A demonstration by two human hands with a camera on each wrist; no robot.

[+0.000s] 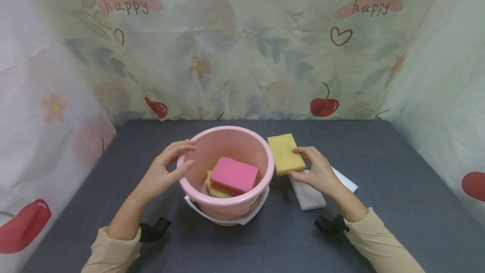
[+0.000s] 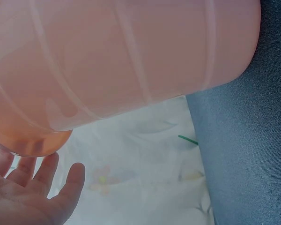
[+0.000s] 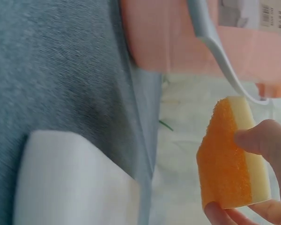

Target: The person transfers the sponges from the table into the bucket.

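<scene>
My right hand point(image 1: 316, 171) pinches a yellow sponge point(image 1: 285, 154) by its edges, just right of the bucket and above the table. In the right wrist view the sponge point(image 3: 229, 154) shows a rough orange side and a smooth pale yellow side. The pink bucket point(image 1: 227, 203) stands upright, its white handle hanging down in front. Inside it a pink sponge point(image 1: 235, 174) lies on top of a yellow one point(image 1: 219, 192), partly hidden beneath. My left hand point(image 1: 163, 169) is at the bucket's left rim, fingers spread; the left wrist view has the hand point(image 2: 35, 192) beside the rim.
White sponge blocks point(image 1: 311, 195) lie on the dark table point(image 1: 227, 247) right of the bucket, partly under my right hand and wrist. Printed cloth point(image 1: 242, 54) walls in the table at the back and both sides. Black straps point(image 1: 155, 230) hang at both wrists.
</scene>
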